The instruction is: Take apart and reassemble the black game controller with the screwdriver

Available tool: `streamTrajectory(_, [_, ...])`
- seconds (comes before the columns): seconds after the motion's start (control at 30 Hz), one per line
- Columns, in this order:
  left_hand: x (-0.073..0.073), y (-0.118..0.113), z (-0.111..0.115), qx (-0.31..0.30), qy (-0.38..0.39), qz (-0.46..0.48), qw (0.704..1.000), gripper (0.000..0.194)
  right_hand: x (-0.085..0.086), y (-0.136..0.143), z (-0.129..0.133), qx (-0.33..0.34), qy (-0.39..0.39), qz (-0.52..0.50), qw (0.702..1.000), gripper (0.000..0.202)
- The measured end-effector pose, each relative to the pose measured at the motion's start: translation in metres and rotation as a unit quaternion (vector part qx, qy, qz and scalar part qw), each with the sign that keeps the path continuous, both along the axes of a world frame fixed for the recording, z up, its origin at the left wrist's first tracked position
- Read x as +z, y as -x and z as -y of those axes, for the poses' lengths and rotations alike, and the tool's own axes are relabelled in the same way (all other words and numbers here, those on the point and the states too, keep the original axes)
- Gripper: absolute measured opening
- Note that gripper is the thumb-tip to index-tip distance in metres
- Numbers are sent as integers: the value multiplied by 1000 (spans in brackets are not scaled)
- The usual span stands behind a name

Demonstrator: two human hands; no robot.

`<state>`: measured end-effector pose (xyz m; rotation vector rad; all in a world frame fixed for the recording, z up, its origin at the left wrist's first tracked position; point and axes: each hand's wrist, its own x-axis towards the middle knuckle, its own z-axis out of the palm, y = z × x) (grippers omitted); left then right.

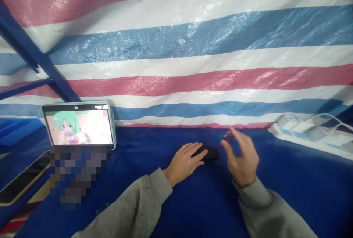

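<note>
The left hand rests, fingers spread and unclenched, on the black mouse's left end; uneven pressure could skid it across the worktop. Right of it, the right hand pinches a small reddish piece, droppable if fingertips slip.

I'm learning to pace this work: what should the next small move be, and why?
Probably ease the right hand, with the small reddish item at its thumb, toward the black oval object: the left hand rests on that, while the right is raised beside it.
</note>
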<state>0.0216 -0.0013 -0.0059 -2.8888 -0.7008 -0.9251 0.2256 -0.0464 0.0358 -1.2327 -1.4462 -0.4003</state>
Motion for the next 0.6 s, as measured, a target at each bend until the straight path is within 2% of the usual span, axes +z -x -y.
streamTrajectory(0.17, [2,0,0,-3,-4,-1,1000,36,-1,1,0,24,44,-1,999,50])
streamTrajectory(0.3, [2,1,1,-5,6,-17,1000,36,-1,1,1,-6,12,-1,1000,45])
streamTrajectory(0.47, [3,2,2,-6,20,-21,1000,36,-2,1,1,35,42,9,998,52])
streamTrajectory(0.6, [3,2,3,-6,26,-20,999,37,0,1,2,12,5,6,1000,47])
